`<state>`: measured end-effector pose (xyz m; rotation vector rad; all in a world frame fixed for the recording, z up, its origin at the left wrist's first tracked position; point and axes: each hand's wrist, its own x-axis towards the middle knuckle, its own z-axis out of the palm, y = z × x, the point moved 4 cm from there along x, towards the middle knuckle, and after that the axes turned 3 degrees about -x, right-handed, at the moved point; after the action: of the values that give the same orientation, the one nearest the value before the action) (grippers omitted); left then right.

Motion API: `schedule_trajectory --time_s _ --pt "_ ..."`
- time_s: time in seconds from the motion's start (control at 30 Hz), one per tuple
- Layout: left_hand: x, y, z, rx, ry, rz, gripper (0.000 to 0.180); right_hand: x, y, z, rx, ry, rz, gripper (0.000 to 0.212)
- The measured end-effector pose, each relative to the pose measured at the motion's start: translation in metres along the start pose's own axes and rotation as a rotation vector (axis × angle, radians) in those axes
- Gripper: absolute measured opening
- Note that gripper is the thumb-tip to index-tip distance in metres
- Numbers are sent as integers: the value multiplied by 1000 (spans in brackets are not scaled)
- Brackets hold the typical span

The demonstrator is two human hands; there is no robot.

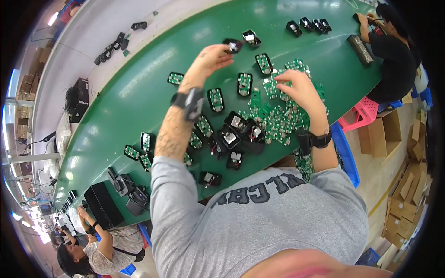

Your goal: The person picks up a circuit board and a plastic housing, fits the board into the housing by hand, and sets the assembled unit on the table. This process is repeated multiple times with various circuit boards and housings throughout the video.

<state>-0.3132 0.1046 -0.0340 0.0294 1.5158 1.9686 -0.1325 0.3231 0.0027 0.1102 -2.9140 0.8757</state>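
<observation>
My left hand (217, 59) reaches over the far part of the table, its fingers closed on a small black plastic housing (232, 45), slightly blurred. Just beyond it lies another black housing (251, 38) with a pale part inside. My right hand (299, 88) hovers above loose green circuit boards (280, 123), its thumb and fingers apart. A green board (270, 86) is close to those fingertips. Between my hands, housings fitted with green boards (244, 84) lie face up in a loose spread. Nearer me sits a cluster of black housings (229, 136) without green boards showing.
The green table (139, 88) curves across the view. Several housings (307, 24) stand at the far right, near a co-worker (396, 51) and a long box (360, 50). Another co-worker (104, 241) sits lower left by a black bin (102, 206). A blue tray (346, 155) adjoins my right arm.
</observation>
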Motion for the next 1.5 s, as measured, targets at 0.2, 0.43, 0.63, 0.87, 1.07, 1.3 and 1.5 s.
schedule_trajectory --time_s 0.2,0.43,0.63,0.87,1.07,1.3,1.5 --pt "-163 -15 6 -595 5 -3 36 -7 -4 30 -212 -143 -320 45" --pt "-252 -79 -2 -699 -17 -9 44 1 -11 44 -304 -135 -388 39" --pt "-271 -85 7 -914 -86 -38 51 8 -10 52 -538 245 -302 47" --pt "-280 -97 5 -792 -48 101 50 1 -14 34 -255 -50 -523 29" --pt "-277 -102 6 -724 -21 163 51 -1 -10 47 -377 -22 -430 35" --pt "-281 -110 -1 -760 9 168 51 0 -16 38 -267 -165 -531 45" --pt "-280 -99 4 -690 -58 193 52 5 -9 40 -292 -153 -566 44"
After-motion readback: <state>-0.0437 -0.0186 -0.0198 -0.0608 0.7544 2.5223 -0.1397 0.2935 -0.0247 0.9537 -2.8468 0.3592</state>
